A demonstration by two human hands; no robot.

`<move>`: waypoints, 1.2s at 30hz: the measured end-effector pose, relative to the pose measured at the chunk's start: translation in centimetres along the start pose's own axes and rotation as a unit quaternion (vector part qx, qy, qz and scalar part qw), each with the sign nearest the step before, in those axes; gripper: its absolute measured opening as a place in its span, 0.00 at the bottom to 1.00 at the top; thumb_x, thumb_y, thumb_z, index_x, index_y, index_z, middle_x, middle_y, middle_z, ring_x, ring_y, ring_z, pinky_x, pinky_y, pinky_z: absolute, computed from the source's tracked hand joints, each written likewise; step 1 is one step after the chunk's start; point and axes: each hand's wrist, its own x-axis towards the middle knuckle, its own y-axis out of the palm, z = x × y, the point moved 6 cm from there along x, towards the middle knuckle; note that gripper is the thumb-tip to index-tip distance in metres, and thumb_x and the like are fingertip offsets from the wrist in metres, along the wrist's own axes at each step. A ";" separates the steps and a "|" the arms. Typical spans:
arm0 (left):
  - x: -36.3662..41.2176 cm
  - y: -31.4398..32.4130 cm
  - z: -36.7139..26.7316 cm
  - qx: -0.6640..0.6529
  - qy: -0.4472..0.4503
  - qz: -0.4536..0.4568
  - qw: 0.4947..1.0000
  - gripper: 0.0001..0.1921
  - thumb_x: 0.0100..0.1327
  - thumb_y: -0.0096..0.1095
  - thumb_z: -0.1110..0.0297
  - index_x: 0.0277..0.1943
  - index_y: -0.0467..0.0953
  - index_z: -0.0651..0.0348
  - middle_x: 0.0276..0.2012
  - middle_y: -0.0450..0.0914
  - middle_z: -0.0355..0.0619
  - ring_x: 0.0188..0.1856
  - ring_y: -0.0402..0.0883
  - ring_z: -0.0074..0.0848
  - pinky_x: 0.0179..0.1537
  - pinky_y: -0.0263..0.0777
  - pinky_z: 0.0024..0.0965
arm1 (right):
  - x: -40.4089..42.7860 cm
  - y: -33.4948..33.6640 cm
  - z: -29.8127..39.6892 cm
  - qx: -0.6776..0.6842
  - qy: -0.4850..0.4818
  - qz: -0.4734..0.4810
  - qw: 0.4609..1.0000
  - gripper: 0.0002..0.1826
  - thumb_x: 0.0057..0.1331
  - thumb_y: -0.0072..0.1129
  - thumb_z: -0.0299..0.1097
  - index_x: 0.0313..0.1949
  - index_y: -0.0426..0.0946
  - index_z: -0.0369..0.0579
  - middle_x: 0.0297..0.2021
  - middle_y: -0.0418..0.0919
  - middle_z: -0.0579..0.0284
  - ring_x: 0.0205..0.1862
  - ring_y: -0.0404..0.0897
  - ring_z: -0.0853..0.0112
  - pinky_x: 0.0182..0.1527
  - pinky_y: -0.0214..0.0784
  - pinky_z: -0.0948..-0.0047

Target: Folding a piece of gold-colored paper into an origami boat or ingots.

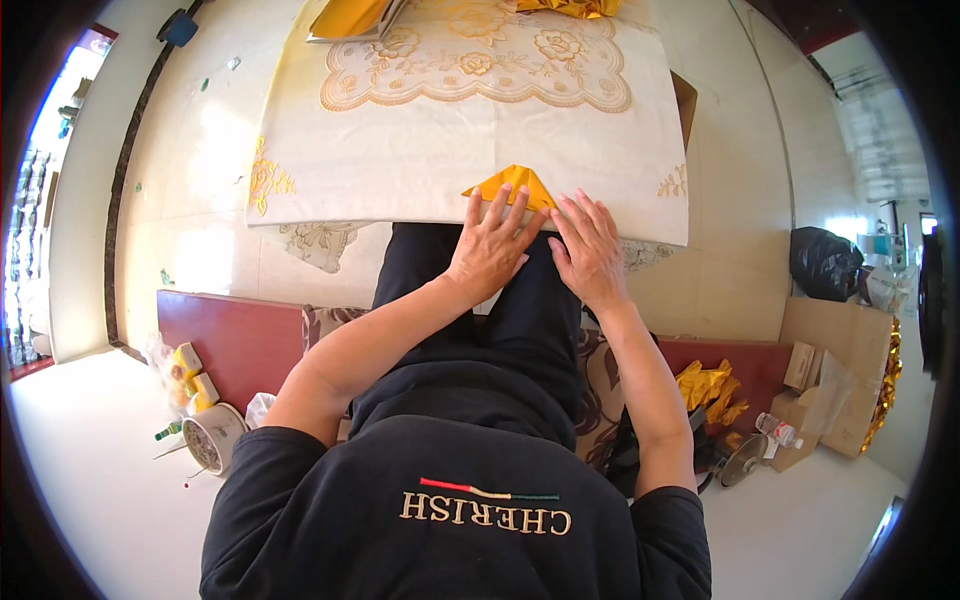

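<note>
A piece of folded golden-yellow paper (510,180) lies flat near the front edge of a table with a white embroidered tablecloth (375,165). It has a roughly triangular shape with a blunt top. My left hand (495,236) rests palm down, its spread fingertips on the paper's lower part. Beside it, my right hand (591,244) has its fingers extended on the cloth by the paper's right corner; whether they touch the paper cannot be told. Neither hand grips anything.
At the table's far left lies a yellow sheet stack (352,19); shiny gold folded paper (577,7) is at the far right. Behind me, a red bench (232,330) holds crumpled gold paper (709,390), a plastic bottle (780,431) and cardboard boxes (832,375). A black bag (825,262) stands right.
</note>
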 end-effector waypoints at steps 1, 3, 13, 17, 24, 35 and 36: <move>0.0 -0.1 0.1 0.000 -0.001 0.000 1.000 0.42 0.53 0.77 0.53 0.71 0.66 0.43 0.72 0.60 0.50 0.74 0.56 0.45 0.70 0.54 0.64 | -0.1 0.1 -0.2 -0.001 -0.004 -0.008 1.000 0.21 0.63 0.65 0.32 0.56 0.80 0.48 0.62 0.75 0.58 0.71 0.65 0.58 0.72 0.57 0.50; 0.0 -0.1 0.3 0.001 0.009 0.006 1.000 0.41 0.53 0.77 0.53 0.70 0.66 0.46 0.72 0.61 0.49 0.74 0.57 0.44 0.70 0.55 0.62 | -0.1 0.3 -0.7 -0.003 -0.015 -0.022 1.000 0.20 0.62 0.65 0.31 0.55 0.81 0.48 0.60 0.76 0.58 0.70 0.66 0.59 0.71 0.57 0.50; -0.4 -0.7 2.3 -0.027 0.064 0.009 0.998 0.38 0.55 0.74 0.61 0.68 0.67 0.61 0.73 0.63 0.50 0.76 0.60 0.38 0.73 0.56 0.50 | 0.0 -0.5 -0.8 -0.011 -0.014 -0.030 0.999 0.19 0.59 0.67 0.29 0.51 0.83 0.50 0.59 0.77 0.57 0.69 0.67 0.59 0.71 0.58 0.50; -0.4 -1.0 3.0 -0.063 0.074 0.023 0.995 0.38 0.55 0.74 0.63 0.68 0.67 0.62 0.72 0.64 0.50 0.76 0.60 0.39 0.74 0.55 0.46 | 0.1 -0.6 -0.9 -0.012 -0.014 -0.024 1.000 0.20 0.57 0.68 0.29 0.51 0.83 0.51 0.59 0.76 0.57 0.70 0.67 0.59 0.71 0.58 0.49; -1.4 -1.5 4.5 -0.069 0.062 0.043 0.995 0.41 0.55 0.73 0.64 0.71 0.63 0.62 0.75 0.61 0.50 0.77 0.57 0.39 0.76 0.52 0.45 | 0.0 -0.3 -1.0 -0.013 -0.012 -0.015 1.000 0.21 0.56 0.69 0.28 0.51 0.83 0.52 0.60 0.75 0.57 0.70 0.66 0.59 0.72 0.57 0.49; -2.5 -1.9 5.8 -0.050 0.036 0.005 0.998 0.35 0.60 0.67 0.66 0.70 0.65 0.62 0.74 0.63 0.49 0.77 0.58 0.38 0.75 0.54 0.48 | -0.2 0.3 -0.4 -0.038 -0.024 -0.026 0.999 0.20 0.58 0.69 0.27 0.52 0.81 0.48 0.57 0.78 0.62 0.68 0.69 0.63 0.70 0.59 0.53; -2.6 -1.8 5.8 -0.057 0.045 -0.011 0.997 0.34 0.59 0.68 0.68 0.69 0.66 0.62 0.73 0.64 0.49 0.76 0.60 0.39 0.74 0.55 0.48 | -0.2 0.4 -0.2 -0.044 -0.025 -0.031 0.998 0.20 0.58 0.69 0.27 0.52 0.81 0.47 0.56 0.79 0.63 0.68 0.70 0.64 0.70 0.60 0.53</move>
